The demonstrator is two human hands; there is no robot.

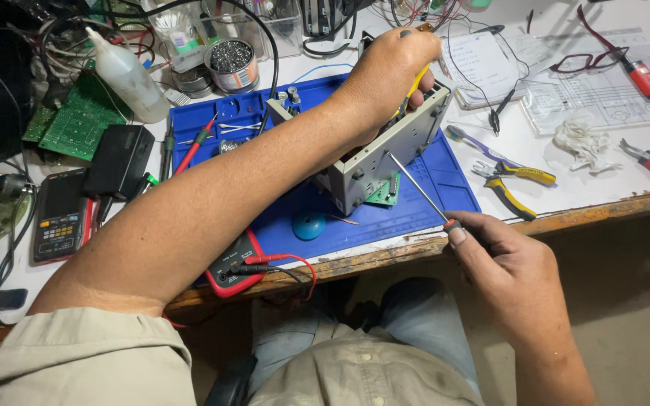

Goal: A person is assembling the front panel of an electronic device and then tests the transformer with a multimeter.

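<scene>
Head view looks down on a grey metal chassis [385, 146] tilted on a blue work mat [415, 214] at the frame's centre. Left hand [385, 75] is curled closed over the chassis's upper edge, steadying it, with something yellow under the fingers that I cannot identify. Right hand [502, 259], lower right, pinches the handle of a thin screwdriver [419, 188]. Its shaft runs diagonally up-left, tip touching the chassis's near side wall. Yellow-handled pliers [517, 184] lie just right of the mat.
</scene>
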